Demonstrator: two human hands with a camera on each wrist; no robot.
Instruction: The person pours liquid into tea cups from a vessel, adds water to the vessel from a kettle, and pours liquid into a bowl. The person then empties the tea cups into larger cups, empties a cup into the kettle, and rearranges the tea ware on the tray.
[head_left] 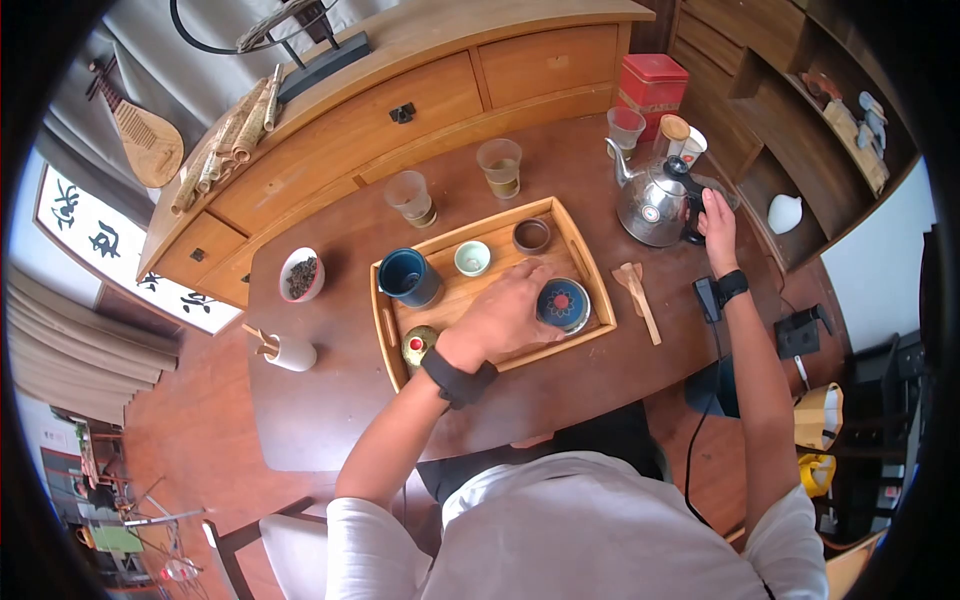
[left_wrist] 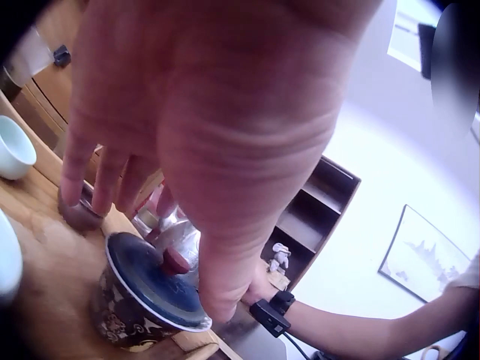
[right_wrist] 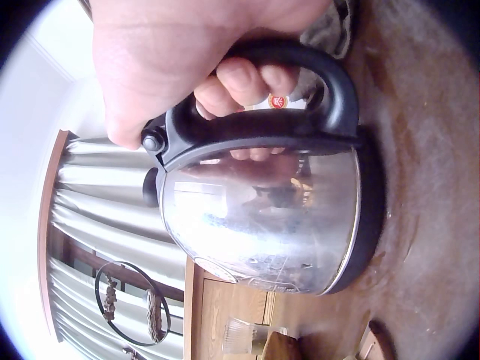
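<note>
On a wooden tray [head_left: 505,262] stands a dark patterned lidded cup [head_left: 563,305], whose blue lid [left_wrist: 139,274] has a small red knob [left_wrist: 175,261]. My left hand [head_left: 508,308] reaches over the tray beside this cup, fingers extended, with the thumb right at the lid's rim in the left wrist view. My right hand [head_left: 718,228] grips the black handle [right_wrist: 345,94] of a steel kettle [right_wrist: 255,217], fingers curled through it and thumb at the handle's top. The kettle is upright at the table's right side, its spout pointing back left.
The tray also carries a blue mug [head_left: 405,278], a pale green cup [head_left: 472,257], a brown cup [head_left: 532,236] and a gold-green round piece [head_left: 418,346]. Around it are glasses [head_left: 410,197], a tea-leaf bowl [head_left: 302,274], a white holder [head_left: 291,353], wooden utensils [head_left: 640,305] and a red tin [head_left: 652,85].
</note>
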